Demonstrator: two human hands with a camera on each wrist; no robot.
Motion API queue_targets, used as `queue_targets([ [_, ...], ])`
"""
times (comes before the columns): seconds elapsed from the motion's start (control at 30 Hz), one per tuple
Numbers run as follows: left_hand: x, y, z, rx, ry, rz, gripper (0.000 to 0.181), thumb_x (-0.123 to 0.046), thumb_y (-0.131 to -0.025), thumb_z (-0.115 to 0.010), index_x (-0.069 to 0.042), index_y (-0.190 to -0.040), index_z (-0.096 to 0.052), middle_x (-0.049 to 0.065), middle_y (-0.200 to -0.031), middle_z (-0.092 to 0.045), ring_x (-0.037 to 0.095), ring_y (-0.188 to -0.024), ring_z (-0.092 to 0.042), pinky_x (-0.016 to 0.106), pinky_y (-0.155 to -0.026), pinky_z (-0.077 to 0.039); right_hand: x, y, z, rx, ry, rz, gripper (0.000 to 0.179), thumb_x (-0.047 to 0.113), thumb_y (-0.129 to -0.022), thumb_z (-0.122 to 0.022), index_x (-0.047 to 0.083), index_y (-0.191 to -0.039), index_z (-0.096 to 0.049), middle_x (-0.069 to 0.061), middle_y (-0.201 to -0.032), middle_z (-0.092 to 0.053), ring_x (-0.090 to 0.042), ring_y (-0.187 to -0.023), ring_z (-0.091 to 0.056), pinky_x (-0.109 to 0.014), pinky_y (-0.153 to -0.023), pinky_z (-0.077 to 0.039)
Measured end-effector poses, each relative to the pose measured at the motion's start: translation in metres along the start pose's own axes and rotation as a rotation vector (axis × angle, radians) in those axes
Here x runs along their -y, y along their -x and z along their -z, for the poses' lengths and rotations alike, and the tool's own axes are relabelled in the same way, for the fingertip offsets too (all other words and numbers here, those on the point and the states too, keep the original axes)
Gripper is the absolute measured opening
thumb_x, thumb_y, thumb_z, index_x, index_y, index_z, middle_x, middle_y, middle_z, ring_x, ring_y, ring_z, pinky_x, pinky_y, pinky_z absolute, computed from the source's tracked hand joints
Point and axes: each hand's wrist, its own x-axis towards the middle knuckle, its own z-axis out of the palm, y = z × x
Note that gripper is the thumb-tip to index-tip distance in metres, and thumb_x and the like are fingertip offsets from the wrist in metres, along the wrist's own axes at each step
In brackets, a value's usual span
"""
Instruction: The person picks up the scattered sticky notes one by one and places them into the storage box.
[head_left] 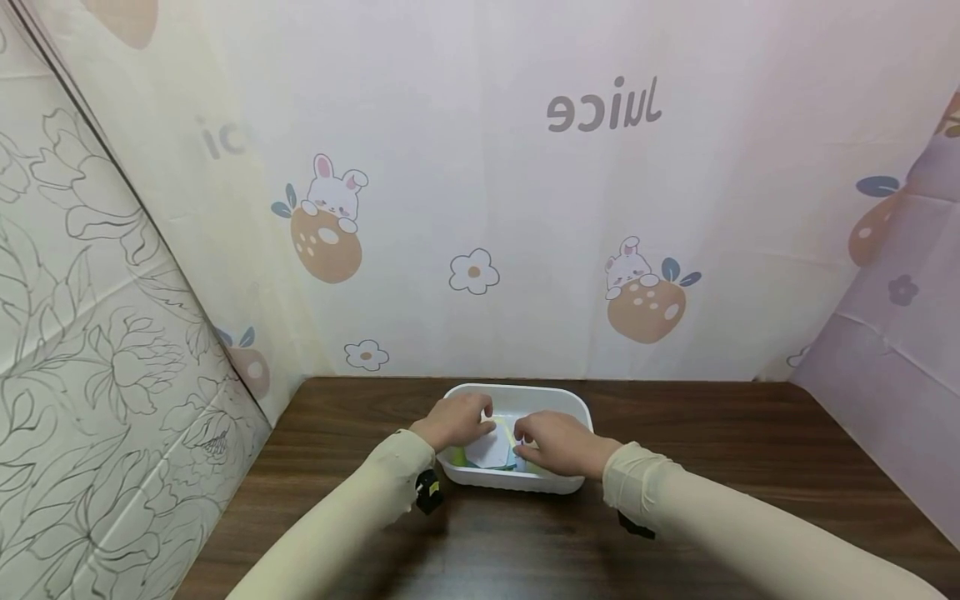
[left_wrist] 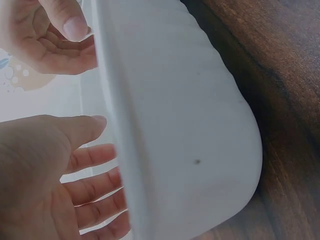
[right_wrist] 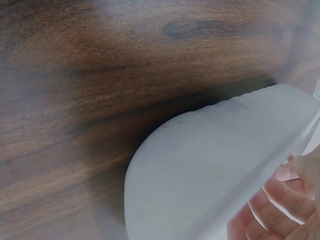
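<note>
A white plastic basin point(head_left: 510, 481) sits on the table. Inside it lie flat, card-like pieces: a pale one point(head_left: 489, 448) on top, with yellow, green and blue edges showing around it. Over the left part of the basin is my left hand point(head_left: 456, 420), its fingers relaxed and apart from the thumb. My right hand point(head_left: 562, 442) reaches in from the right side, fingers loosely bent, with a gap between thumb and forefinger. In both wrist views the basin wall point(left_wrist: 185, 125) hides the pieces and some fingertips. I see nothing held in either hand.
The dark wooden table point(head_left: 712, 442) extends on both sides of the basin. Behind it hangs a pale curtain point(head_left: 480, 192) printed with rabbits and fruit. A flower-patterned sheet point(head_left: 112, 333) borders the left side.
</note>
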Motion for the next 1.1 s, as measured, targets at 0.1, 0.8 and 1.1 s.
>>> queue_targets([
  [0.1, 0.000, 0.001, 0.002, -0.007, 0.003, -0.002, 0.024, -0.032, -0.099, -0.065, -0.012, -0.112, -0.067, 0.000, -0.096, -0.069, 0.012, -0.082, -0.058, 0.031, -0.069, -0.048, 0.001, 0.001, 0.003, -0.009, 0.006, 0.006, 0.016, 0.023, -0.095, -0.069, 0.008, -0.099, -0.072, -0.001, -0.088, -0.070, -0.014, -0.082, -0.064, -0.036, -0.073, -0.052],
  [0.8, -0.006, 0.014, 0.010, -0.084, 0.043, -0.032, 0.023, -0.031, -0.099, -0.064, -0.013, -0.113, -0.067, 0.003, -0.103, -0.071, 0.016, -0.091, -0.064, 0.034, -0.073, -0.052, 0.009, 0.006, 0.011, -0.037, -0.022, -0.027, 0.024, 0.027, -0.095, -0.069, 0.007, -0.108, -0.072, -0.005, -0.101, -0.074, -0.022, -0.096, -0.069, -0.043, -0.084, -0.055],
  [1.1, -0.012, 0.022, 0.017, -0.089, 0.084, -0.081, 0.024, -0.031, -0.100, -0.063, -0.013, -0.115, -0.067, 0.006, -0.107, -0.073, 0.017, -0.094, -0.066, 0.033, -0.075, -0.054, 0.012, 0.012, 0.014, -0.078, -0.055, -0.005, 0.024, 0.026, -0.096, -0.068, 0.006, -0.110, -0.071, -0.005, -0.101, -0.074, -0.025, -0.096, -0.070, -0.042, -0.083, -0.055],
])
